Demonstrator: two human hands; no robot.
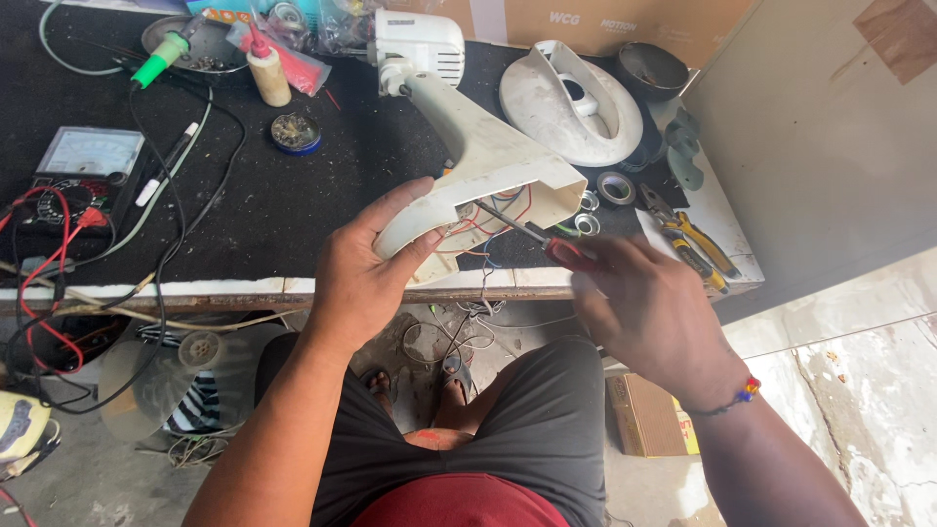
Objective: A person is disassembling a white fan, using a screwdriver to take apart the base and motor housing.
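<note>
Fan housing (488, 156) at workbench (293, 210) front edge, open end toward person; left hand (366, 268) clamps it, right hand (649, 307) fisted on screwdriver (547, 239), tip inside among wires.

The bare black mat (283, 210) left of the white fan stand (478, 146) offers open passage. Pliers (693, 244), tape roll (616, 186) and white base cover (571, 102) crowd the right side. Meter (83, 166) and cables (185, 215) obstruct the far left.
</note>
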